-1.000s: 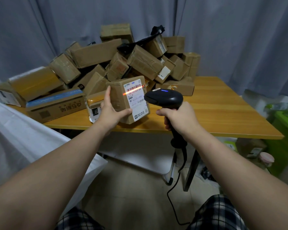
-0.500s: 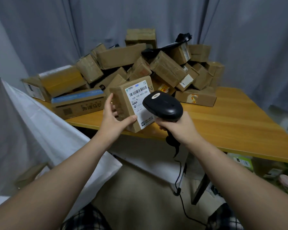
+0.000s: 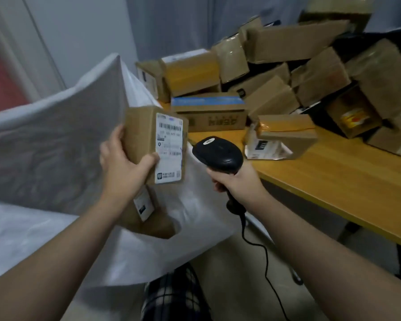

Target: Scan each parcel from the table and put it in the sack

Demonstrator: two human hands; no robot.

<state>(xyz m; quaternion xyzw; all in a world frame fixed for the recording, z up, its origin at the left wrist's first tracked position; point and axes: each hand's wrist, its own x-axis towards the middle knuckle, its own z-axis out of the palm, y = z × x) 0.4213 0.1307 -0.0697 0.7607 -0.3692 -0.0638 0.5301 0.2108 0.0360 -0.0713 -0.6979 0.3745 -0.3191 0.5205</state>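
My left hand [image 3: 123, 167] grips a small brown parcel [image 3: 141, 133] with a white barcode label, holding it upright above the open mouth of the white sack [image 3: 56, 144]. Another labelled parcel [image 3: 146, 216] lies inside the sack just below it. My right hand [image 3: 239, 184] holds the black barcode scanner [image 3: 218, 154] by its handle, just right of the held parcel, over the sack's edge. A heap of brown parcels [image 3: 310, 72] covers the wooden table [image 3: 333, 181] to the right.
The scanner's black cable [image 3: 262, 251] hangs down toward the floor. A taped parcel [image 3: 285, 137] sits near the table's front edge. Grey curtain and a pale wall stand behind. My checked shorts show at the bottom.
The red scan line has gone out. My left hand has carried the parcel left off the table to above the sack. My view turned left, and the scanner followed.
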